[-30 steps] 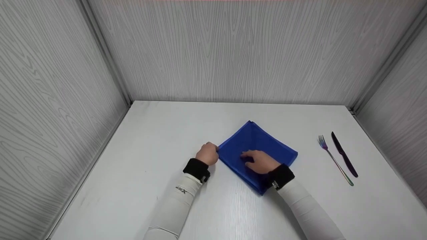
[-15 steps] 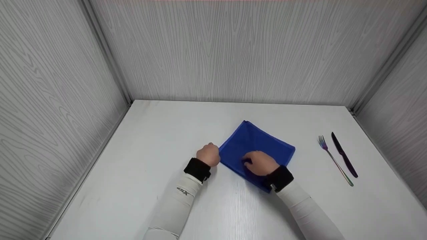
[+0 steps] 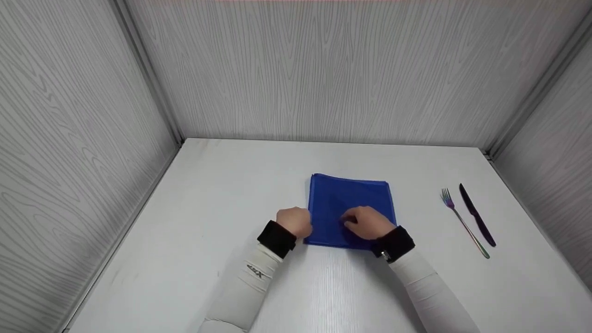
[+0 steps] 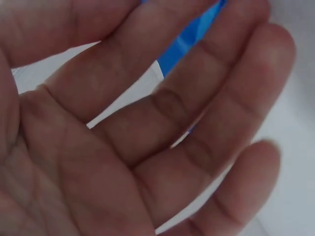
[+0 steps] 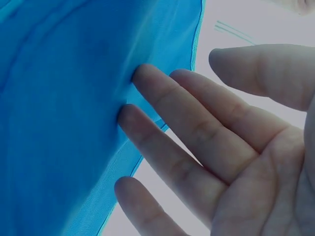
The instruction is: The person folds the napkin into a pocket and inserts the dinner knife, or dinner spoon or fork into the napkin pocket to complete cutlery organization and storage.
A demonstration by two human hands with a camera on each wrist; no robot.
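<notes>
A blue cloth (image 3: 342, 199), square and hemmed like a napkin, lies on the white table. My left hand (image 3: 294, 222) is at its left edge, near the lower left corner. The left wrist view shows lower fingers (image 4: 182, 118) loosely bent, with blue between them; the thumb and index tips run out of frame, so a pinch is unclear. My right hand (image 3: 367, 223) is over the cloth's right half. Its fingers (image 5: 162, 98) are extended and spread in the right wrist view, two fingertips touching the cloth and the thumb held apart.
A fork (image 3: 464, 223) with an iridescent sheen and a dark knife (image 3: 477, 214) lie side by side at the right of the table (image 3: 222, 185). Grey wood-grain panels (image 3: 314, 69) close in the back and both sides.
On the table the cloth has turned counter-clockwise, from a diamond to nearly square-on. My left hand has moved slightly right and down; my right hand has barely moved.
</notes>
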